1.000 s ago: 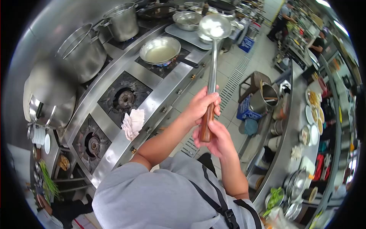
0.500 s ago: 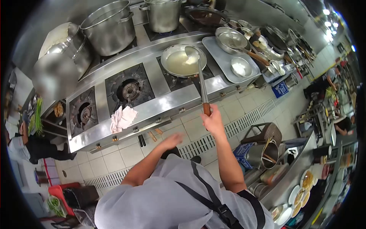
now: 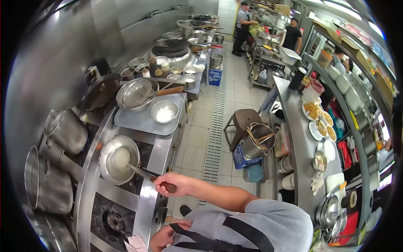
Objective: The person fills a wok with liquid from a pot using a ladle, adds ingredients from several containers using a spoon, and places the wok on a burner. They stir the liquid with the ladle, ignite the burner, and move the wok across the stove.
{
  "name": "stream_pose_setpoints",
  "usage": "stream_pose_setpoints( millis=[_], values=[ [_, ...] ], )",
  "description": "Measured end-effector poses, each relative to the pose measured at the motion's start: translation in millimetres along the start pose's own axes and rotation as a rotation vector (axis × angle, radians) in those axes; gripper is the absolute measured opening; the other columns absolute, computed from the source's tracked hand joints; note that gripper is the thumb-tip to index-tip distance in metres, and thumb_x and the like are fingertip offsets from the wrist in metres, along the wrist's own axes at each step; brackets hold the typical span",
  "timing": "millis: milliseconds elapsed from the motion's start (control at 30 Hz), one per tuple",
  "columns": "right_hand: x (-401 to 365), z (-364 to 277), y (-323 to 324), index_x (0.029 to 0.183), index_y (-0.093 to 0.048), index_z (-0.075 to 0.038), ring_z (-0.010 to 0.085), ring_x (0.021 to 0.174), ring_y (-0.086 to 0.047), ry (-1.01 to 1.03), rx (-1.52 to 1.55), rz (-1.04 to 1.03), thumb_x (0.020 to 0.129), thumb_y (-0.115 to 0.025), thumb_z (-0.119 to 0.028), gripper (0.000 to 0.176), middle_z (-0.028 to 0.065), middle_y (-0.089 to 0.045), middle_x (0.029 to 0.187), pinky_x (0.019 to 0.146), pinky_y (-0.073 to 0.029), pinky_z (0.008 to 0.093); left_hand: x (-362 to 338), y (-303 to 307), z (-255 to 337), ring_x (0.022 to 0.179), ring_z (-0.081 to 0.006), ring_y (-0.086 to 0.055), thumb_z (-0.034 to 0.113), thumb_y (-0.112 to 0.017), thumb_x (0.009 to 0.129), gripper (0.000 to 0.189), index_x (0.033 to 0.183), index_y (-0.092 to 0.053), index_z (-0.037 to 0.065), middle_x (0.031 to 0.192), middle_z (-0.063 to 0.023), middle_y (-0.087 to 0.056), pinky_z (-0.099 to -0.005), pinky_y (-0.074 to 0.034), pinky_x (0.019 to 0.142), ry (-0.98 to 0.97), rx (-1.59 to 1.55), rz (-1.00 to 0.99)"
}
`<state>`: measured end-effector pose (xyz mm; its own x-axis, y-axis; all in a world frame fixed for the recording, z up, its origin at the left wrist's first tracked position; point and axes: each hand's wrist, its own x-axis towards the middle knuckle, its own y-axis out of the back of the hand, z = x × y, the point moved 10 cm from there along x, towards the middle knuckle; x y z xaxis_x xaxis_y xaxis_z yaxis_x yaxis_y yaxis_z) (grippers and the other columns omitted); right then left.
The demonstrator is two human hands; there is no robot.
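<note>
My right hand (image 3: 171, 184) is wrapped around the wooden handle of a long metal ladle (image 3: 142, 172). The ladle's bowl rests inside a round metal pan (image 3: 108, 173) on a stove burner, with pale liquid in it. Close to my body, at the stove's front edge, my left hand (image 3: 163, 237) holds nothing that I can see; its fingers look loosely apart and are partly blurred. A pale pink cloth (image 3: 136, 243) lies on the stove edge beside it.
Right of the pan, a metal tray (image 3: 142, 122) carries a small metal bowl (image 3: 164, 112) and larger bowls with a strainer. Large pots (image 3: 50, 180) stand at the back. Behind me are a stool (image 3: 244, 119), a bucket of utensils (image 3: 258, 147) and a counter (image 3: 289, 109). Two people work farther off.
The view has swung to the right along the aisle. My right hand still grips the ladle, its bowl in the pan. My left hand has come in closer to my body.
</note>
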<state>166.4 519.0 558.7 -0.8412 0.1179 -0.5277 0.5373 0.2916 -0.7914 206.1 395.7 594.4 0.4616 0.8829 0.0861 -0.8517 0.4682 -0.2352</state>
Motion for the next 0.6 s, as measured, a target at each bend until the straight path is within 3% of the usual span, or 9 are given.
stream_pose_setpoints(
  millis=[33, 100, 133, 167, 267, 300, 367, 500, 600],
  values=[
    [-3, -1, -3, 0.071, -0.046, -0.007, 0.0059, 0.047, -0.049, 0.017, 0.009, 0.003, 0.079, -0.055, -0.009, 0.011, 0.0017, -0.053, 0.063, 0.042, -0.041, 0.0194, -6, 1, 18, 0.091, -0.0221, -0.054, 0.015, -0.061, 0.079, 0.029, 0.105, -0.056, 0.002, 0.098, -0.0136, -0.054, -0.031, -0.043, 0.08, 0.004, 0.002, -0.019],
    [-7, 1, -8, 0.071, -0.047, -0.007, 0.0066, 0.049, -0.05, 0.106, -0.202, -0.004, 0.079, -0.054, -0.008, 0.011, 0.0022, -0.053, 0.063, 0.041, -0.04, 0.0205, -21, 5, 24, 0.112, -0.0309, -0.046, 0.049, -0.061, 0.077, 0.056, 0.104, -0.057, 0.0, 0.122, -0.0154, -0.048, -0.0391, -0.035, 0.091, 0.205, -0.024, -0.081],
    [-7, 4, -8, 0.081, -0.045, -0.003, 0.0084, 0.05, -0.051, 0.135, -0.31, -0.036, 0.078, -0.054, -0.009, 0.011, 0.0034, -0.052, 0.063, 0.04, -0.04, 0.0226, -21, 10, 39, 0.092, -0.0308, -0.054, 0.038, -0.062, 0.08, 0.045, 0.103, -0.058, -0.001, 0.104, -0.02, -0.055, -0.0404, -0.038, 0.086, 0.082, 0.11, -0.085],
    [-10, 8, -7, 0.081, -0.045, -0.003, 0.0084, 0.05, -0.051, 0.145, -0.3, -0.035, 0.078, -0.054, -0.009, 0.011, 0.0034, -0.052, 0.063, 0.04, -0.04, 0.0226, -26, 10, 43, 0.092, -0.0308, -0.054, 0.038, -0.062, 0.08, 0.045, 0.103, -0.058, -0.001, 0.104, -0.02, -0.055, -0.0404, -0.038, 0.086, 0.09, 0.112, -0.096],
    [-32, 2, 1, 0.1, -0.035, 0.001, 0.0116, 0.048, -0.05, 0.273, -0.661, 0.079, 0.078, -0.055, -0.013, 0.033, 0.0044, -0.048, 0.065, 0.038, -0.04, 0.0264, -30, 10, 86, 0.087, -0.0297, -0.054, 0.01, -0.054, 0.084, 0.019, 0.096, -0.058, -0.003, 0.096, -0.0164, -0.058, -0.0381, -0.041, 0.079, -0.078, 0.182, -0.073],
    [-38, 0, 3, 0.1, -0.035, 0.001, 0.0116, 0.048, -0.05, 0.282, -0.661, 0.082, 0.078, -0.055, -0.013, 0.033, 0.0044, -0.048, 0.065, 0.038, -0.04, 0.0264, -28, 12, 94, 0.087, -0.0297, -0.054, 0.01, -0.054, 0.084, 0.019, 0.096, -0.058, -0.003, 0.096, -0.0164, -0.058, -0.0381, -0.041, 0.079, -0.08, 0.185, -0.081],
    [-52, -9, 9, 0.105, -0.035, 0.001, 0.0122, 0.048, -0.051, 0.325, -0.934, 0.174, 0.078, -0.055, -0.014, 0.036, 0.0058, -0.048, 0.067, 0.039, -0.04, 0.0273, -28, 19, 82, 0.084, -0.0308, -0.055, 0.01, -0.057, 0.081, 0.016, 0.093, -0.057, -0.002, 0.091, -0.0153, -0.057, -0.0366, -0.042, 0.075, 0.112, 0.48, -0.09],
    [-77, -30, 10, 0.118, -0.033, -0.003, 0.0122, 0.051, -0.051, 0.336, -1.223, 0.317, 0.08, -0.055, -0.018, 0.047, 0.0058, -0.05, 0.072, 0.045, -0.042, 0.0268, -12, 17, 79, 0.081, -0.0316, -0.055, 0.01, -0.057, 0.08, 0.014, 0.089, -0.055, -0.001, 0.085, -0.0158, -0.055, -0.0364, -0.043, 0.072, 0.171, 0.7, -0.073],
    [-79, -37, 6, 0.113, -0.036, -0.002, 0.0147, 0.049, -0.052, 0.373, -1.224, 0.333, 0.078, -0.054, -0.016, 0.041, 0.0073, -0.05, 0.072, 0.044, -0.043, 0.0289, -3, 21, 77, 0.073, -0.0303, -0.055, 0.009, -0.055, 0.08, 0.01, 0.083, -0.05, 0.001, 0.078, -0.0164, -0.055, -0.0349, -0.042, 0.066, 0.272, 0.775, 0.057]
  ],
)
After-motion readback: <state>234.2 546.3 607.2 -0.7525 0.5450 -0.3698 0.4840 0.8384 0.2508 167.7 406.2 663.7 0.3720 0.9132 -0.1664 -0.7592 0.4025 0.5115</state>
